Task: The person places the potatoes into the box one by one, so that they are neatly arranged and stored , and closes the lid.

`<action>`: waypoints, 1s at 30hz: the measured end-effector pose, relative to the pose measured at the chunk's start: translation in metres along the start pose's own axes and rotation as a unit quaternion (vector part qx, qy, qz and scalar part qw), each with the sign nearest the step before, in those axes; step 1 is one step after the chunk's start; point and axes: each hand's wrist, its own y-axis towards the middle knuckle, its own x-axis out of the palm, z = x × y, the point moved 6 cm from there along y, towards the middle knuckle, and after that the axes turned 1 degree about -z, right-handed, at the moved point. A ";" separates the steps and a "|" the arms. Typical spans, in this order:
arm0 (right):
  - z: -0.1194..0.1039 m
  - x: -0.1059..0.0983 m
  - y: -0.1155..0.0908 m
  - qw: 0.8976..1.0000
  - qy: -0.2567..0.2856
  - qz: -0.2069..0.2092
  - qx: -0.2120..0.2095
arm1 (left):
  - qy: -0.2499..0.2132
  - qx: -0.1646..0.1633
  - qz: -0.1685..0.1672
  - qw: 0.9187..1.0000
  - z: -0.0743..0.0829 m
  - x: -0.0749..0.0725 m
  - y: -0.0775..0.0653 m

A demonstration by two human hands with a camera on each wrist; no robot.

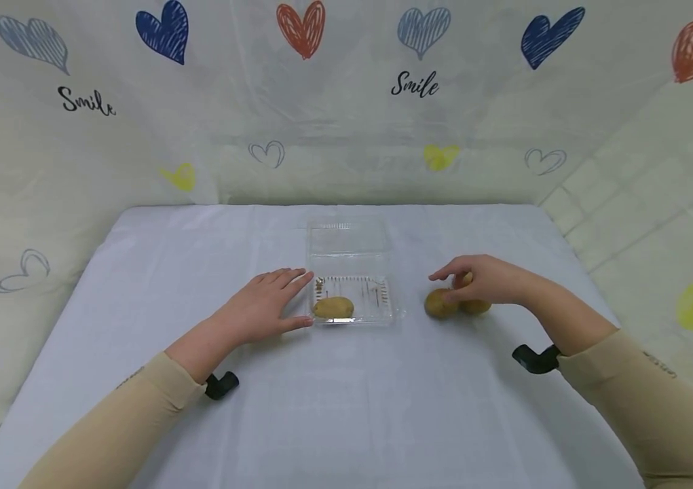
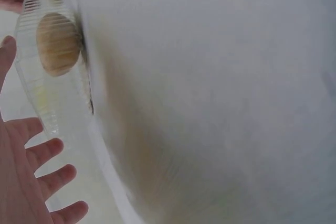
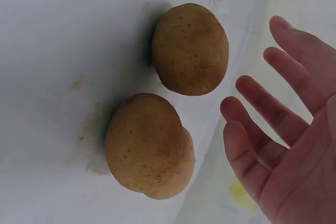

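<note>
Spreads empty left hand (image 1: 271,305) by clear rectangular plastic box (image 1: 377,320), perhaps for steadying; holds relaxed, empty right hand (image 1: 491,278) above rounded brown potatoes (image 3: 144,142), toward right edge of white-covered desk (image 1: 444,407).

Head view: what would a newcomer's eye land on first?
Probably the coloured hearts across the backdrop behind the table. Next, the open clear box mid-table, one potato inside its left end, the left hand beside it. Further right, the right hand hovers over three more potatoes.
</note>
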 end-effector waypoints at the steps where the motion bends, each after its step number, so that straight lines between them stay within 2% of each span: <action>1: 0.000 0.001 0.000 1.000 -0.002 -0.001 0.001 | -0.001 0.000 -0.001 1.000 0.000 0.000 0.000; 10: -0.003 0.015 0.003 0.998 -0.045 -0.019 -0.026 | -0.001 -0.002 -0.006 1.000 0.000 0.001 0.001; 22: -0.003 0.020 0.010 0.994 -0.107 -0.029 -0.014 | -0.004 -0.007 -0.012 1.000 -0.001 0.006 0.003; 30: -0.003 0.021 0.014 0.992 -0.117 -0.044 -0.012 | -0.004 -0.012 -0.013 1.000 0.001 0.004 0.002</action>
